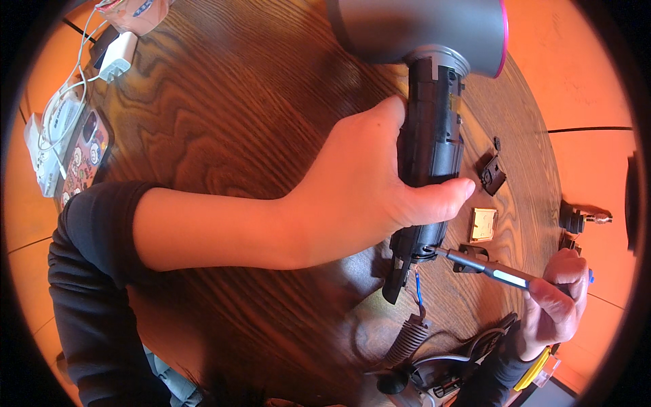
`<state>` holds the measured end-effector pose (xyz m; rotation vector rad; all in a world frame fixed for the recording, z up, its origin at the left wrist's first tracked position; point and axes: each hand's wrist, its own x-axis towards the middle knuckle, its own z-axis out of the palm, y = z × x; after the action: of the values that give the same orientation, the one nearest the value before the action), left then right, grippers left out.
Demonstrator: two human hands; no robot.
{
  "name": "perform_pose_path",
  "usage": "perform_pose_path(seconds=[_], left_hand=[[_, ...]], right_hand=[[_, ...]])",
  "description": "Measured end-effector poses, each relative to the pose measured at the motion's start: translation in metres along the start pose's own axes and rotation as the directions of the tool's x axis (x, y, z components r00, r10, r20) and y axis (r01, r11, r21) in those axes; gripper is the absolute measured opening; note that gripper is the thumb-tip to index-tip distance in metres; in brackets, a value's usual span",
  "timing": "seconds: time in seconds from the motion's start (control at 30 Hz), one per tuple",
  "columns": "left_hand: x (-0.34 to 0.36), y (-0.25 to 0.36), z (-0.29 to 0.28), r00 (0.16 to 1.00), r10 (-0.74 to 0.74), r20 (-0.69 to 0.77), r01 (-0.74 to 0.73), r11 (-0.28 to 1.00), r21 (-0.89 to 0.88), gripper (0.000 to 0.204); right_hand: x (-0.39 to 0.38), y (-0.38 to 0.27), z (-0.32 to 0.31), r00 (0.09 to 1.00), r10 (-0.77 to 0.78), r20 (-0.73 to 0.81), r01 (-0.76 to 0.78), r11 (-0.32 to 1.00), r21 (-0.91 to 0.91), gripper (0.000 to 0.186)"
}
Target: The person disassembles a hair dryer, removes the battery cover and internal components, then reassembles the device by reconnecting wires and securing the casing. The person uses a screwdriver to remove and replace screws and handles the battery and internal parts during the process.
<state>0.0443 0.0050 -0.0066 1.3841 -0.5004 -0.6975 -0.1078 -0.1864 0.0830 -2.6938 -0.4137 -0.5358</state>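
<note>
My left hand (359,173) clamped around hair dryer handle (434,152); my right hand (559,302) gripping screwdriver (491,270), tip at handle end. On table (224,102): gold plate (483,224), black bracket (464,267) partly behind screwdriver.

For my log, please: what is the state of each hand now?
Left hand: closed around the hair dryer's black handle.
Right hand: closed, holding a screwdriver.

Two hands (359,166) (557,302), one hairdryer (427,30), one screwdriver (483,266) and one phone (88,152) show.
</note>
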Motion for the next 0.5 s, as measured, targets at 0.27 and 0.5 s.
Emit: perform_pose_path(seconds=[0.27, 0.5], left_hand=[[0.0000, 0.0007, -0.0007, 1.000, 0.006, -0.006, -0.006, 1.000, 0.030, 0.038], [-0.0004, 0.0006, -0.0005, 1.000, 0.021, 0.016, -0.022, 1.000, 0.021, 0.039]], right_hand=[[-0.0010, -0.0029, 0.0007, 1.000, -0.006, 0.020, 0.006, 1.000, -0.005, 0.033], [0.0024, 0.0049, 0.0003, 0.997, -0.020, 0.070, 0.022, 0.999, -0.032, 0.036]])
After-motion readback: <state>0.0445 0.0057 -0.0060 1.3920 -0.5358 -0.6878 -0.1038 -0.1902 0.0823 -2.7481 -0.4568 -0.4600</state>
